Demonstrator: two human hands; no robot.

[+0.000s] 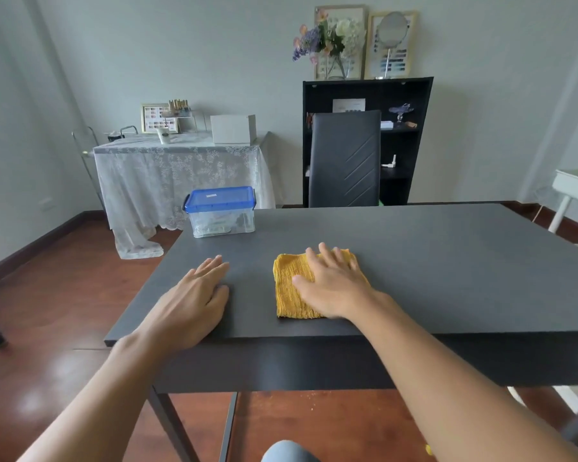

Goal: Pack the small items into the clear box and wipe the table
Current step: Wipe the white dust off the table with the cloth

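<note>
Across dark grey matte surface [414, 261], rectangular, thin slab top on slim dark legs; mostly bare. Sits over glossy red-brown wood floor [64, 311]. Behind: pale grey walls, side table w/ white lace cloth [181, 171], white box on it, black open shelf unit [411, 128] w/ flowers in glass vase and round mirror on top, black padded chair [344, 158] w/ diagonal stitching pushed against far edge.

At far-left corner of surface: clear box [221, 216], see-thru plastic, rounded rectangular, blue lid [220, 198] clipped on; small items faintly visible inside, too blurred to tell apart.

Near front edge, centre: yellow cloth [291, 288], roughly square, ribbed knit texture, lying flat. Right hand [334, 288] pressed palm-down on cloth, fingers [314, 258] spread flat, released, not gripping, covers cloth's right half. Left hand [194, 301] flat on bare surface near left-front corner, just beside cloth but apart from it, fingers extended, holding nothing. Both forearms bare, reaching over front edge.
</note>
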